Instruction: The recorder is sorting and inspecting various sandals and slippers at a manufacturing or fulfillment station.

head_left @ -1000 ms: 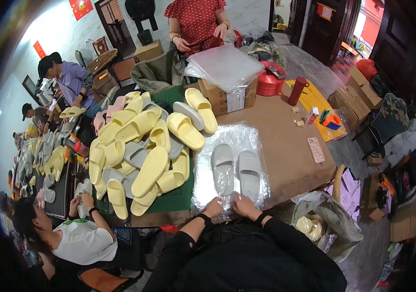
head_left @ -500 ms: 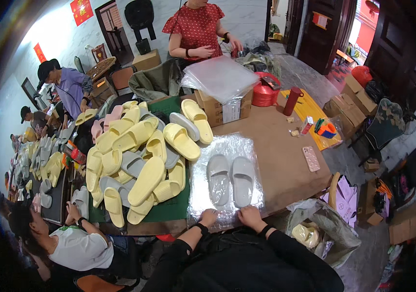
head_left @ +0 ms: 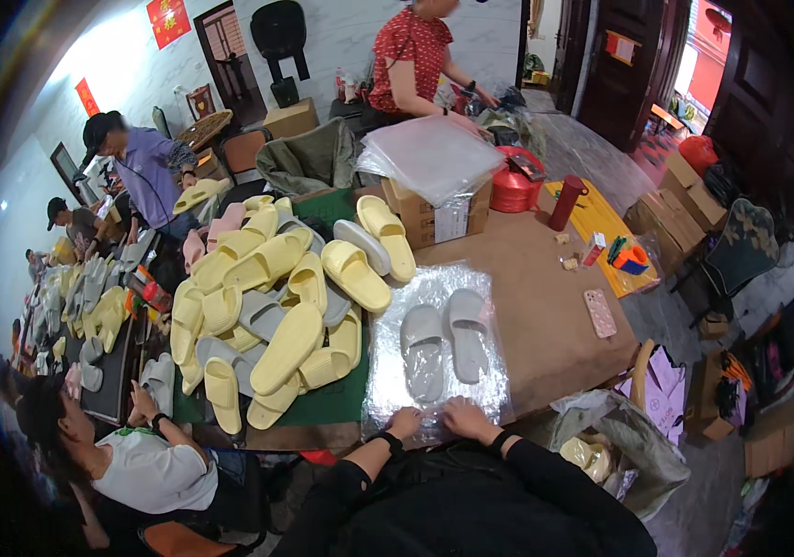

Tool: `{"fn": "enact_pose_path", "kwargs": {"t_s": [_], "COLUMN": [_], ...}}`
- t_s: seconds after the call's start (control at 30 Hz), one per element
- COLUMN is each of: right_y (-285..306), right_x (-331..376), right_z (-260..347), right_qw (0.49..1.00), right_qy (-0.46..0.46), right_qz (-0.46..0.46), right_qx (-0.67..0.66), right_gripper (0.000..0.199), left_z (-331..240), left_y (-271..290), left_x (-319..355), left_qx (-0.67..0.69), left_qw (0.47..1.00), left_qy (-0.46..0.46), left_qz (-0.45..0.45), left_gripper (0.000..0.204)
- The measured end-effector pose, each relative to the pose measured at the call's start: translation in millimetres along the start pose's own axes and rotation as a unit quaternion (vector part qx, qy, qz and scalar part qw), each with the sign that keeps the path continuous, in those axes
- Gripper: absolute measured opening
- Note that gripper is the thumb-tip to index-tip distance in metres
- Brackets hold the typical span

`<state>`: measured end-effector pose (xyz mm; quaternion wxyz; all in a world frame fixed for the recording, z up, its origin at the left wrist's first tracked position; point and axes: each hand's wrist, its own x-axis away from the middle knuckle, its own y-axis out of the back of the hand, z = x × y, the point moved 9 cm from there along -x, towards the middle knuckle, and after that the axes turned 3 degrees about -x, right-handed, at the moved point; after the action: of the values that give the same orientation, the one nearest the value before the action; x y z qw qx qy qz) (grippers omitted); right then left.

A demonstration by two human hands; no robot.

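Note:
A pair of grey slippers point(head_left: 422, 353) lies inside a clear plastic bag point(head_left: 383, 353), toes pointing away from me. The right slipper sits slightly farther forward than the left. At the bag's near end, my left hand point(head_left: 404, 423) is closed on its edge. Just to its right, my right hand point(head_left: 468, 420) also has curled fingers on the bag's near edge. The gripped film is mostly hidden under the fingers. To the left, a heap of yellow slippers point(head_left: 287, 349) mixed with grey ones covers a green mat point(head_left: 341, 404).
A cardboard box point(head_left: 460, 223) carries stacked plastic bags point(head_left: 429, 153). Red twine point(head_left: 515, 186), a red flask point(head_left: 565, 202) and a phone point(head_left: 599, 314) sit rightward. A sack point(head_left: 643, 436) stands by my right arm. A person in white point(head_left: 160, 473) sits left; another point(head_left: 411, 60) stands across.
My right hand has shifted left toward my left hand. The right slipper has moved up within the bag, the left one slightly down. The person across has moved right and turned.

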<state>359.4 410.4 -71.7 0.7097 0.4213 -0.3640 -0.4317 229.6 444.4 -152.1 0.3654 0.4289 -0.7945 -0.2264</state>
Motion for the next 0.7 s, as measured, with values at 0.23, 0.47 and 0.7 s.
{"fn": "enact_pose_path", "kwargs": {"t_s": [0.23,0.47,0.7], "right_y": [-11,-2,13], "right_x": [-8,-2,4], "right_z": [21,24,12], "right_qw": [0.995,0.996,0.992], "right_qy": [0.079,0.051,0.025], "right_qz": [-0.040,-0.056,-0.121], "right_qx": [-0.044,-0.040,-0.035], "right_gripper": [0.038,0.040,0.029], "left_z": [1,0,-2], "left_y": [-13,-14,-8], "left_x": [-8,-1,1], "left_qx": [-0.048,-0.091,-0.056], "left_qw": [0.998,0.995,0.998], "left_qy": [-0.024,-0.026,-0.008], "left_qz": [0.023,0.030,0.028], "left_gripper": [0.026,0.028,0.032]}}
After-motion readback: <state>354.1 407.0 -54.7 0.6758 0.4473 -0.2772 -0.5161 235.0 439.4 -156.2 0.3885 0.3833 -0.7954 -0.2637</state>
